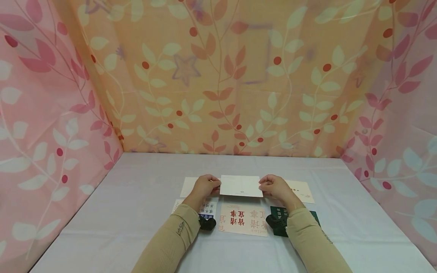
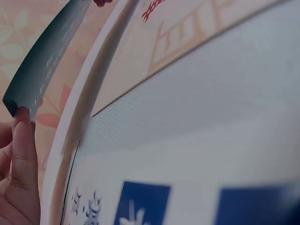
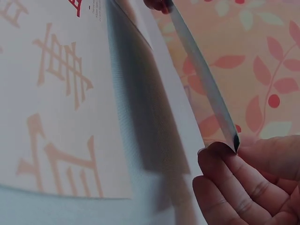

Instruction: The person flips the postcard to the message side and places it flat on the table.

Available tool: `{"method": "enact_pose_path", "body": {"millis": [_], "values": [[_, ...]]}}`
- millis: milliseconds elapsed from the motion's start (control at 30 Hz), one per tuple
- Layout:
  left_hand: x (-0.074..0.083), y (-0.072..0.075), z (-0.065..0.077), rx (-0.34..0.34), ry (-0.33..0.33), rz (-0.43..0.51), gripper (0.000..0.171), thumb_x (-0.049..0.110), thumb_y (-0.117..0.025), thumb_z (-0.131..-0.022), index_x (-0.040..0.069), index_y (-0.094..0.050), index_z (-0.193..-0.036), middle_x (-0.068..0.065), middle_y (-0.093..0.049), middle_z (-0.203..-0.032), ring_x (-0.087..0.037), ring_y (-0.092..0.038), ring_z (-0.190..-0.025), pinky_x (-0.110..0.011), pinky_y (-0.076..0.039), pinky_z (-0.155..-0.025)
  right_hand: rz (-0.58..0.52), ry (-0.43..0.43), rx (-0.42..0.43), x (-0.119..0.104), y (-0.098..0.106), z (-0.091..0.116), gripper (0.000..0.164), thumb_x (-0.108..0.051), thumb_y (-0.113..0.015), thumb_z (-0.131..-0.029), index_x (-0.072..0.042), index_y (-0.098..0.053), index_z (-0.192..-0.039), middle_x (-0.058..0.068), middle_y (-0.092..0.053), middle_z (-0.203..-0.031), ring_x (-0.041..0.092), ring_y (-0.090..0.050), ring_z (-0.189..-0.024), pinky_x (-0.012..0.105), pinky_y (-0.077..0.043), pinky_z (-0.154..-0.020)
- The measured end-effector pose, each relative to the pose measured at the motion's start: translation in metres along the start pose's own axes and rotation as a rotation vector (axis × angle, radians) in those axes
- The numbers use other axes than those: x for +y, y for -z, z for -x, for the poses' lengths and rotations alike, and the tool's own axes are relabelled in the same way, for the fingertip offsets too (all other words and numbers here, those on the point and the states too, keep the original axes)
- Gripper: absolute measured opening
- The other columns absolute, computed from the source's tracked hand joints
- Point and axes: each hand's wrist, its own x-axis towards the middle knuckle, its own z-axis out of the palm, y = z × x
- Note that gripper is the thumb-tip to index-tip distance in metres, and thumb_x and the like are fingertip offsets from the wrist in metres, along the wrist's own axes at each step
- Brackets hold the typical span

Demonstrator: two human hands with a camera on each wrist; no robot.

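A postcard-like card (image 1: 240,185), white on its upper face, is held by both hands above the table. My left hand (image 1: 204,189) pinches its left edge. On its right edge, the thumb and fingers of my right hand (image 1: 278,189) pinch it. In the left wrist view the underside of this card (image 2: 44,61) looks dark green with small pale print. The right wrist view shows it almost edge-on, bowed slightly. Just below it lies a cream card (image 1: 243,220) with large red and pale orange characters.
A white and blue card (image 1: 208,206) lies under my left wrist, and a dark green card (image 1: 280,229) by my right. Behind the hands are a white card (image 1: 189,185) and a cream card (image 1: 302,191). Floral cloth walls (image 1: 218,125) enclose the white table (image 1: 102,212).
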Motion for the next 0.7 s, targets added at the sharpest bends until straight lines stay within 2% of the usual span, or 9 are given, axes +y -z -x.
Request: {"method": "enact_pose_path", "body": {"millis": [300,700], "values": [[-0.0008,-0.0018,0.0009,0.016,0.018,-0.014,0.006,0.009,-0.064,-0.084,0.006,-0.065,-0.088,-0.009,-0.064,-0.086,-0.016,-0.062,-0.070,-0.025,-0.053,-0.062,0.036,-0.018,0.047,-0.0013,-0.0016,-0.0022,0.024,-0.002,-0.064,-0.082,-0.001,-0.053,-0.103,0.007,-0.064,-0.082,0.015,-0.061,-0.070,0.029,-0.051,-0.060],[0.0013,-0.0026,0.0018,-0.001,0.038,-0.071,0.011,0.011,-0.060,-0.087,0.005,-0.068,-0.091,-0.008,-0.065,-0.083,-0.014,-0.062,-0.072,-0.024,-0.053,-0.062,0.107,-0.065,0.071,0.0020,-0.0018,-0.0061,0.018,-0.007,-0.065,-0.082,-0.002,-0.057,-0.098,0.005,-0.064,-0.078,0.016,-0.058,-0.068,0.028,-0.047,-0.056]]}}
